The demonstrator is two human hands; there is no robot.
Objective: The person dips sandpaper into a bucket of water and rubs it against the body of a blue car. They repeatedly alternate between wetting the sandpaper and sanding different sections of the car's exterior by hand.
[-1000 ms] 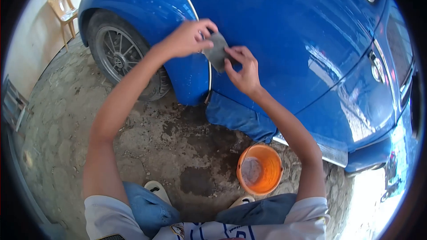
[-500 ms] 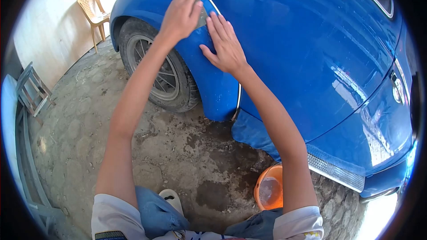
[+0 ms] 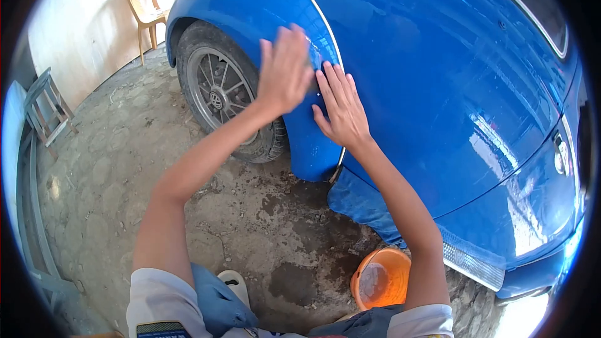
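Both hands are flat on the blue fender (image 3: 250, 6) of the car (image 3: 438, 69), above the wheel (image 3: 222, 91). Left hand (image 3: 285, 72) is spread open, fingers up, palm pressed on the fender's curve just left of the chrome trim (image 3: 313, 15). A bit of grey shows at its fingertips near the trim (prob. a pad under the palm, but can't tell for sure). Right hand (image 3: 341, 109) is also open, fingers straight and together, lying flat on the panel just beside the left hand, touching or nearly touching it at the thumb side; it grips nothing. Both arms reach up from the bottom of the view, w/ white sleeves at the shoulders.

Below the fender edge, a blue cloth (image 3: 363, 203) hangs or lies by the car's lower body. An orange bucket (image 3: 380, 278) w/ water stands on the floor (image 3: 125, 169) near the right arm's elbow, close to the person's knee. The floor is rough concrete w/ wet dark patches. A white shoe (image 3: 235, 281) shows at the bottom. Far left: a plastic chair (image 3: 145, 3) against the wall and a metal frame (image 3: 47, 103), well apart from the hands.
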